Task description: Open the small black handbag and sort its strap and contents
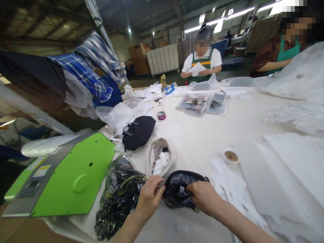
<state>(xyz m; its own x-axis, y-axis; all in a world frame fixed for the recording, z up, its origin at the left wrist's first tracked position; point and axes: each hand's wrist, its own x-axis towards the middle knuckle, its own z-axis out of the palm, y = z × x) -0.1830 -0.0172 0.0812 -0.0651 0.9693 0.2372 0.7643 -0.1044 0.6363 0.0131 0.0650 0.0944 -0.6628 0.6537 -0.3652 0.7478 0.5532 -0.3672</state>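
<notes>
The fingertips of the right hand [204, 197] disappear inside a black pouch [174, 199], so what they touch there cannot be told. The left hand [150, 192] meets the pouch's near-left rim; its exact grip is unclear. Both forearms are cut off by the bottom edge. A pale patch deep in the pouch is too indistinct to identify. Crumpled white stuffing [162, 162] hides the floor of a beige pouch [150, 153]. Print on the green machine's label [42, 171] is too small to read. At right, a co-worker [265, 59] is partly hidden by clear plastic [301, 74], which the right edge cuts off. Both nearby co-workers' heads are pixelated.
</notes>
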